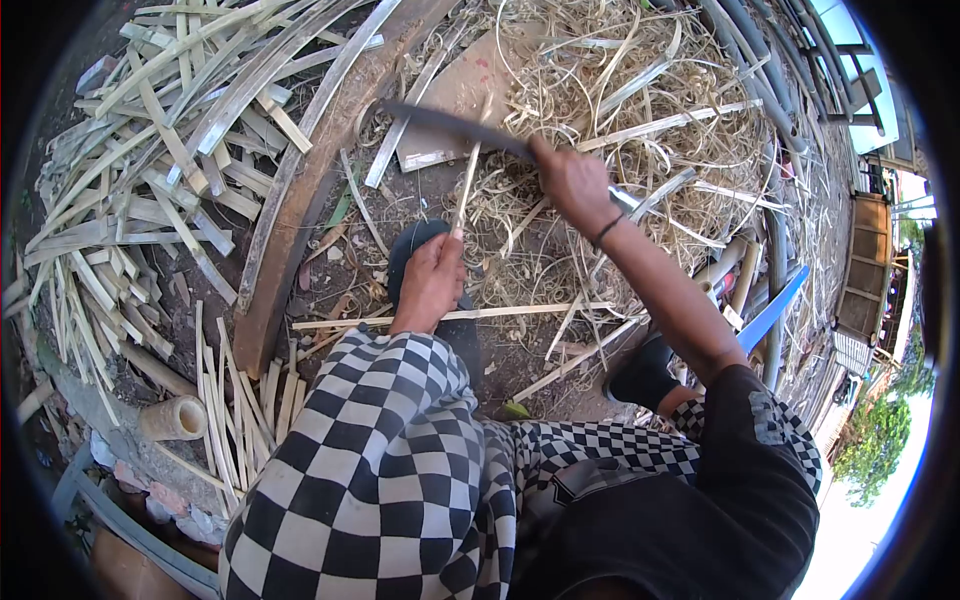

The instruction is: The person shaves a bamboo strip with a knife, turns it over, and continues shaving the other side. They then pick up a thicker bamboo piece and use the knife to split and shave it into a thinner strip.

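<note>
My left hand (430, 283) is closed around the lower end of a thin bamboo strip (468, 185) that points away from me, just above my sandal (410, 250). My right hand (577, 188) grips the handle of a long dark-bladed machete (450, 122). Its blade extends to the left and crosses the strip near the strip's far end in this view. Behind the strip lies a flat board (460, 95) with red marks. Curly bamboo shavings (640, 120) spread around and beyond my right hand.
A heavy wooden beam (300, 220) runs along the left, with a pile of split bamboo slats (150, 150) beyond it. Thin strips (225, 400) and a cut bamboo tube (175, 418) lie lower left. A blue flat piece (775, 312) and long poles (775, 250) are at right.
</note>
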Demonstrator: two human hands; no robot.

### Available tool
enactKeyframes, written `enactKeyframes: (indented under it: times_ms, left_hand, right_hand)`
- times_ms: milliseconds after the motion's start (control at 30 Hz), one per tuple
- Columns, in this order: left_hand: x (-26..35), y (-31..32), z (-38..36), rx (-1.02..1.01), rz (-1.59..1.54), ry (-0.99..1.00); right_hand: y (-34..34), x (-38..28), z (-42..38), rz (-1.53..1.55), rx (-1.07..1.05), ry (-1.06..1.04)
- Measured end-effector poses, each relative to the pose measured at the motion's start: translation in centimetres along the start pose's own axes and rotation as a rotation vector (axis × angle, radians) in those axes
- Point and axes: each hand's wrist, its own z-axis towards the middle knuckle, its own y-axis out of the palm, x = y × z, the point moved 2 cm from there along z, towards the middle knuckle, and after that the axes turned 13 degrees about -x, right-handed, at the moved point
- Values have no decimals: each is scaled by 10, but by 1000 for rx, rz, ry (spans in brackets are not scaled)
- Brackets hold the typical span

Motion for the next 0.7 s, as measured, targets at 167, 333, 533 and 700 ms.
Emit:
enactKeyframes:
  times_ms: [167, 333, 533, 700]
  left_hand:
    - [9, 4, -2, 70, 111, 77]
    - [10, 5, -2, 9, -27, 40]
    - [16, 6, -3, -54, -88, 11]
    - [15, 5, -3, -61, -107, 9]
  right_hand:
    - [-43, 9, -4, 83, -69, 179]
    - [-35, -29, -39, 196, -112, 51]
    - [-22, -42, -46, 148, -67, -75]
    - [-35, -31, -31, 232, -61, -94]
